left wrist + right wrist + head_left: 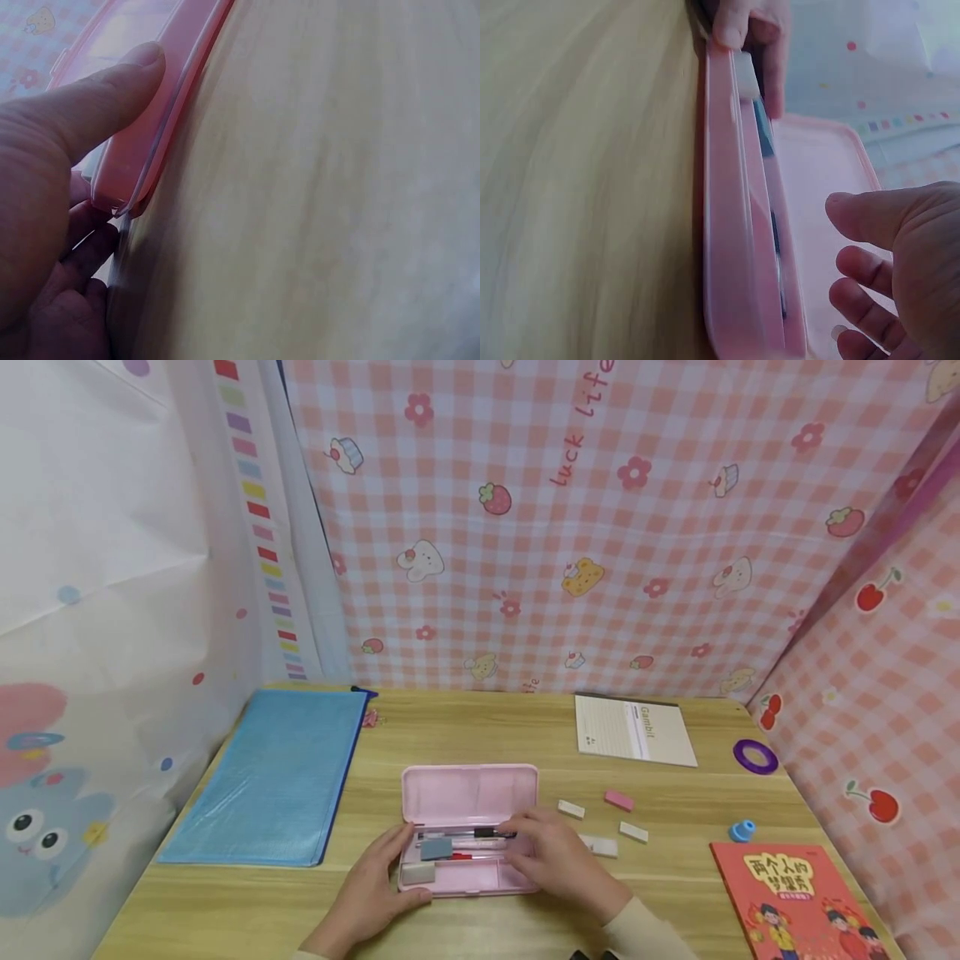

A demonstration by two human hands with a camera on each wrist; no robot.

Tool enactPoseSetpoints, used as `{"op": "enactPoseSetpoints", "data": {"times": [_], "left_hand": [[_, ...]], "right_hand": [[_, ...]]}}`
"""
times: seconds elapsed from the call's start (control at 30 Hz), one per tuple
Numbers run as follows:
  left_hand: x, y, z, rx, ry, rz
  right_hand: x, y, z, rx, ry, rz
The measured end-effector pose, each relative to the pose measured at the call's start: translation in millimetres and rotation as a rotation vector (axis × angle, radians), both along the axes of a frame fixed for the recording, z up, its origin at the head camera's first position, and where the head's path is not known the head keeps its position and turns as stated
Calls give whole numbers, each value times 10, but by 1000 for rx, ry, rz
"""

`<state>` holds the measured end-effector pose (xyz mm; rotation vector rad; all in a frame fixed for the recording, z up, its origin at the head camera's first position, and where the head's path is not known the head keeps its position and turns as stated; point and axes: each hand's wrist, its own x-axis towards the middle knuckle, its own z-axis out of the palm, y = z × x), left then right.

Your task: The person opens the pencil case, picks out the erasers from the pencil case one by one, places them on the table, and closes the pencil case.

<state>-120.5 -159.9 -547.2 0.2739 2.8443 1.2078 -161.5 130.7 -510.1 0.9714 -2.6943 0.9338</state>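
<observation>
We find the left hand (378, 883) gripping one end of the pink pencil case (452, 876), thumb to its front wall — presumably to steady it. The right hand (558, 857) sits over the opposite end, fingers parted, pinching nothing we can see. The case lies mid-table, its lid (470, 795) back, seemingly for access. Inside we count one blue eraser (436, 849), one grey eraser (417, 873) and at least three pens (487, 832); alongside — three white erasers (633, 832), one pink eraser (619, 801). Farther out: one notebook (636, 730), one red book (798, 910), one blue folder (262, 781).
</observation>
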Motion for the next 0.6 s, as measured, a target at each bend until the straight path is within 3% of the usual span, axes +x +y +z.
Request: {"op": "enactPoseSetpoints", "data": {"times": [0.17,0.6], "left_hand": [[-5,-1,6,3,-13,1],[-4,-11,-12,19,39,-21]], "right_hand": [[-13,-196,9,40,27,55],[-66,-641,-21,137,-8,98]]}}
